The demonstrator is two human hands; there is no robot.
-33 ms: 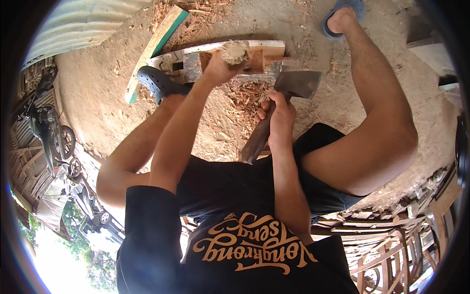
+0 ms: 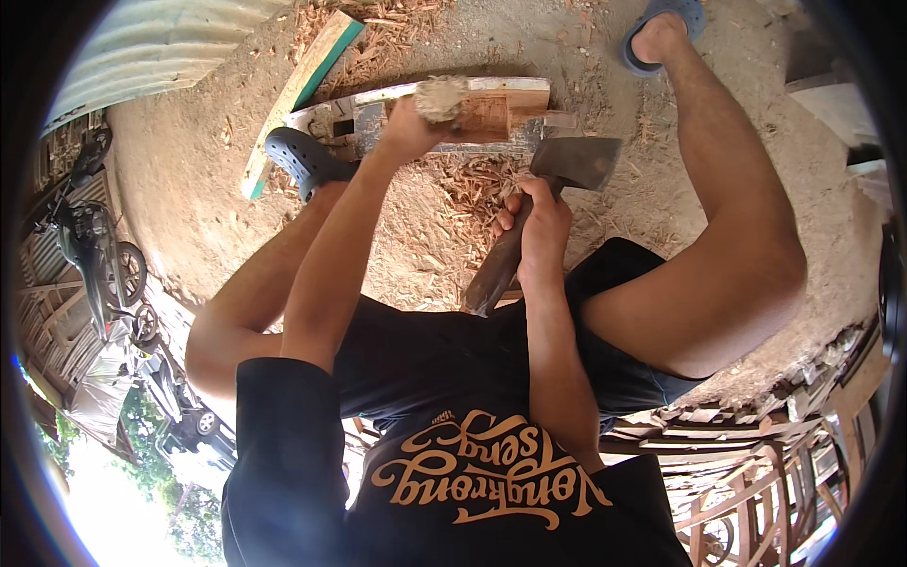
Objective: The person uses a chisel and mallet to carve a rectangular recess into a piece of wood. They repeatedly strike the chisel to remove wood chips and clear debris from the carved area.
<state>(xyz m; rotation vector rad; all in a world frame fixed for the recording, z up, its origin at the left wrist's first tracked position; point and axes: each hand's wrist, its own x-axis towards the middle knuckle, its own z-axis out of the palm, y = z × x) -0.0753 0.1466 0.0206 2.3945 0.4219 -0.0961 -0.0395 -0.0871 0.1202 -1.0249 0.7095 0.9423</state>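
Note:
My left hand (image 2: 411,134) is closed around a thick tool with a pale, frayed round end (image 2: 440,98). It stands over a weathered wooden beam (image 2: 529,93), and its lower end is hidden by the hand and the frayed top. The beam has a white edge, flaking grey paint and a reddish cut recess beside the tool. Closer to me, my right hand (image 2: 545,227) grips an axe (image 2: 581,163) high on its dark wooden handle. The broad dark blade points right, just off the beam's near side; the handle runs back toward my lap.
A plank with a green edge (image 2: 321,76) lies at the far left, beside my shod left foot. Wood chips (image 2: 472,184) cover the dirt around the beam. Stacked timber (image 2: 756,430) is at the lower right, a motorcycle (image 2: 90,231) at the left, and corrugated sheeting (image 2: 161,52) at the upper left.
My left hand and the frayed-ended tool have shifted slightly left along the beam, uncovering more of the recess. The right hand and axe look the same.

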